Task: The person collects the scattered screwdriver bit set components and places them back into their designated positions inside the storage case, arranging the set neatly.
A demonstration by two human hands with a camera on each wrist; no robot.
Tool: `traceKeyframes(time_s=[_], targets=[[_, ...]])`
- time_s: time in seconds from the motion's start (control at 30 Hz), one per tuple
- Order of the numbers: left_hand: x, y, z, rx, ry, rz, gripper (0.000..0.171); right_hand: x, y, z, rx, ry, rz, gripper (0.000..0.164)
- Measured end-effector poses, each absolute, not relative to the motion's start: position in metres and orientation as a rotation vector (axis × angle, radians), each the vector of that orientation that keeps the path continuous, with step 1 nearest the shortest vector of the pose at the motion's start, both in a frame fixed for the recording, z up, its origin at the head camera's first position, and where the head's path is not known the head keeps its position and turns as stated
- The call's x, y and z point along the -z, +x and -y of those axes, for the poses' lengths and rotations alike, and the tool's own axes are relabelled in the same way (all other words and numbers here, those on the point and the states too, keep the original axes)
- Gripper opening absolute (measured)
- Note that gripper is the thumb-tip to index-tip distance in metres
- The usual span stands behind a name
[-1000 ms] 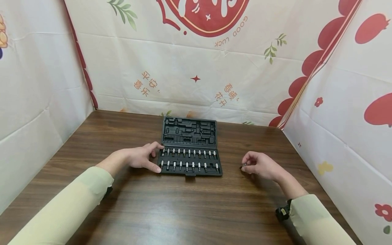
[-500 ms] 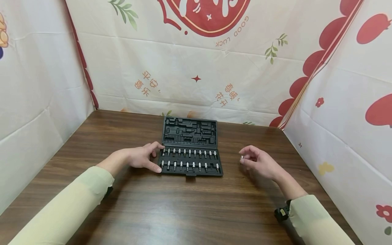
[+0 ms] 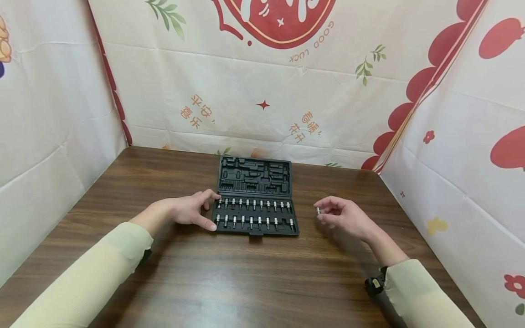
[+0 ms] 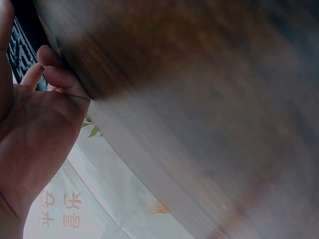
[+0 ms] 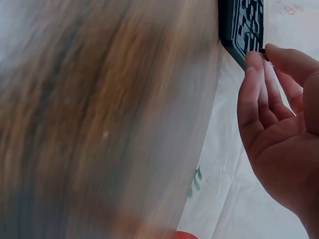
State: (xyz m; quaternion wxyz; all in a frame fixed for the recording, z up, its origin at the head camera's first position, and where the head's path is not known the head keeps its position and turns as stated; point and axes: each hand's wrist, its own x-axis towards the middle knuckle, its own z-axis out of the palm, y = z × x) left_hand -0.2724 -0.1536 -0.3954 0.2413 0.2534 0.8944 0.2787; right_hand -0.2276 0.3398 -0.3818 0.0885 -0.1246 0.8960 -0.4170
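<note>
An open black bit socket case (image 3: 238,212) lies on the table, with two rows of silver bit sockets in its lower half. One slot near the right end of the front row holds no socket. My left hand (image 3: 190,210) grips the left side of the case, thumb on the front corner and index finger near the hinge. To the right of the case, my right hand (image 3: 344,216) pinches a small silver bit socket (image 3: 317,211) between thumb and fingertips. In the right wrist view the fingers largely hide this socket.
The raised case lid (image 3: 254,175) has moulded recesses and stands toward the back of the brown wooden table (image 3: 262,278). White printed cloth (image 3: 262,82) hangs behind the table and along both sides.
My right hand has lifted the bit socket and brought it a little left, toward the case, turning it more upright. The left hand stays on the case.
</note>
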Motion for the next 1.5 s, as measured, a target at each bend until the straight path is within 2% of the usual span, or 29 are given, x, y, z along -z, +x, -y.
traceKeyframes(time_s=[0.57,1.03,1.3,1.5], targets=[[0.394,-0.272,0.153,-0.764,0.691,-2.443,0.101,0.38,-0.231,-0.302,1.203,-0.392,-2.728,0.038],[0.394,-0.272,0.153,-0.761,0.69,-2.446,0.1,0.389,-0.236,-0.276,1.139,-0.465,-2.718,0.027],[0.395,-0.271,0.154,-0.763,0.688,-2.446,0.101,0.392,-0.238,-0.266,1.046,-0.5,-2.725,0.006],[0.396,-0.273,0.154,-0.768,0.689,-2.443,0.102,0.392,-0.239,-0.261,0.969,-0.529,-2.731,0.004]])
